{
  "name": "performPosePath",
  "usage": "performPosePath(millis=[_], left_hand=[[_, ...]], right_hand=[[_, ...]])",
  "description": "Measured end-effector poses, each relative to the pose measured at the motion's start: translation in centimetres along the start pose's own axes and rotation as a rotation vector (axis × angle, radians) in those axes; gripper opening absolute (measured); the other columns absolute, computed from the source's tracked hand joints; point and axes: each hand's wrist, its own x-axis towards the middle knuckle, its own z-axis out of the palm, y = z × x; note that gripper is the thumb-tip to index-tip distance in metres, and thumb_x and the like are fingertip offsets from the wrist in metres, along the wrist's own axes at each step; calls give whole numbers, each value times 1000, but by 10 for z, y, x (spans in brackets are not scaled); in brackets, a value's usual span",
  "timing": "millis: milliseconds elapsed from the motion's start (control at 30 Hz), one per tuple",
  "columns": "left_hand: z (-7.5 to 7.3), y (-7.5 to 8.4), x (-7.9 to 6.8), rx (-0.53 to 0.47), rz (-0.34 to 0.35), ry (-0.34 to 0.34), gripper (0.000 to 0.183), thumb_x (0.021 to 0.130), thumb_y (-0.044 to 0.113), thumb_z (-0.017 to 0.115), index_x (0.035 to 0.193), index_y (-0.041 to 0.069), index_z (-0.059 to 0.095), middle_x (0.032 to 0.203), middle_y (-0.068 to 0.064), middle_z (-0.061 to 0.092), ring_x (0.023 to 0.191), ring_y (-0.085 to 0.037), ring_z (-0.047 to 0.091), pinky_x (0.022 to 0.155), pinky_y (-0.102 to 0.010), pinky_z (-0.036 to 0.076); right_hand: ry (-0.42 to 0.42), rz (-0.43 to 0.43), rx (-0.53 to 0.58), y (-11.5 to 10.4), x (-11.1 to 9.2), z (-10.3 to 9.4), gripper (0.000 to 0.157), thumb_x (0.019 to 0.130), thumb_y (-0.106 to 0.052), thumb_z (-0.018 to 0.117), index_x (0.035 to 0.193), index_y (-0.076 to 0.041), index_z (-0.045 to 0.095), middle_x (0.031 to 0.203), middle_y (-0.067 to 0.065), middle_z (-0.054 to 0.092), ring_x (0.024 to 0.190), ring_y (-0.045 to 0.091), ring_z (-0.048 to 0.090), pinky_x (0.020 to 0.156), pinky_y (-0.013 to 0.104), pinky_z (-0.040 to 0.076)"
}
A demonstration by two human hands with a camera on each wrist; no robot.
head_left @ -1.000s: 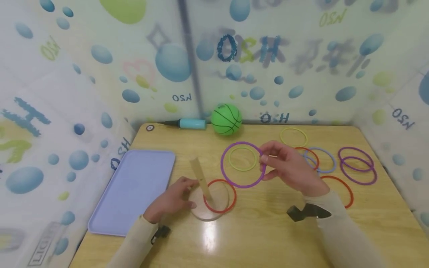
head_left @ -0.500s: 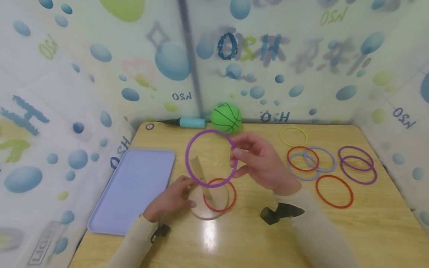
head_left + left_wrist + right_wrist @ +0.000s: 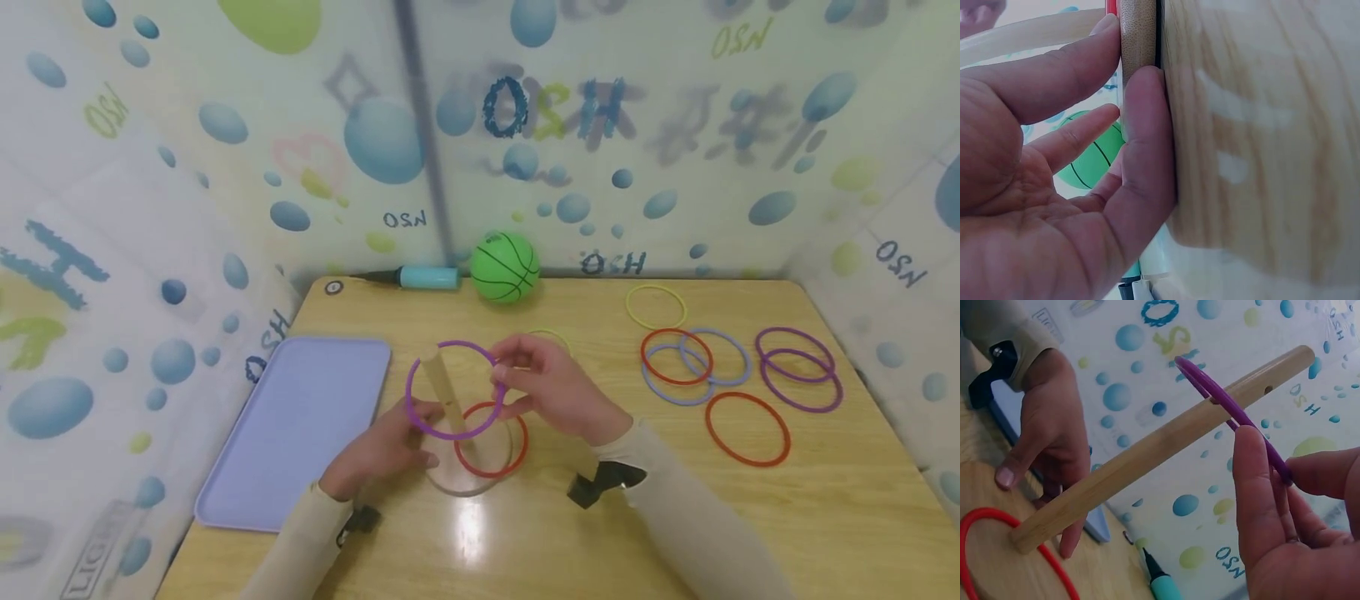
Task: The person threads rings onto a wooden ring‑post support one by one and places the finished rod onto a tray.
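A wooden post point(image 3: 441, 383) rises, leaning slightly in the head view, from a round wooden base point(image 3: 463, 483). My left hand point(image 3: 384, 443) grips the left edge of that base, with thumb and fingers at the rim in the left wrist view. A red ring point(image 3: 491, 475) lies round the foot of the post. With thumb and fingers my right hand point(image 3: 557, 385) pinches a purple ring point(image 3: 455, 436) by its right side. That ring is tilted and encircles the upper part of the post, as the right wrist view shows point(image 3: 1210, 387).
Left of the stand lies a lilac tray point(image 3: 296, 433). A green ball point(image 3: 506, 267) and a blue pump point(image 3: 429, 277) sit along the back edge. Several loose rings lie at right, among them a red ring point(image 3: 711, 437) and a yellow ring point(image 3: 656, 287).
My right hand has carried the purple ring leftward, then lowered it over the top of the post. The left hand has stayed on the base.
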Motion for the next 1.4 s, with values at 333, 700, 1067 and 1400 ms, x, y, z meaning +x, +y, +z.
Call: performPosePath(millis=[333, 700, 1067, 1400], left_hand=[[-1, 1, -5, 11, 2, 19, 63, 79, 13, 90, 137, 9, 67, 126, -16, 59, 115, -35, 62, 104, -60, 51], [-2, 1, -3, 9, 1, 4, 69, 79, 13, 90, 143, 12, 64, 127, -16, 59, 113, -31, 60, 101, -57, 53], [-3, -2, 0, 17, 13, 2, 67, 80, 13, 90, 142, 12, 64, 127, -15, 58, 113, -31, 59, 101, -54, 52], [-1, -3, 1, -2, 7, -4, 73, 78, 15, 91, 146, 13, 63, 126, -15, 58, 112, -31, 60, 100, -57, 54]], right_hand=[[11, 107, -87, 44, -1, -23, 33, 103, -11, 67, 132, 4, 60, 112, 18, 64, 92, 23, 68, 77, 48, 65], [-18, 168, -153, 73, 0, -37, 37, 104, -7, 63, 138, 6, 58, 121, 28, 65, 90, 25, 71, 74, 42, 65], [0, 135, -243, 89, 1, -40, 27, 100, -4, 67, 127, 2, 68, 106, 19, 70, 90, 21, 70, 73, 42, 65], [19, 104, -374, 95, -2, -40, 28, 92, -1, 72, 119, 2, 72, 98, 16, 72, 83, 17, 71, 71, 36, 65]])
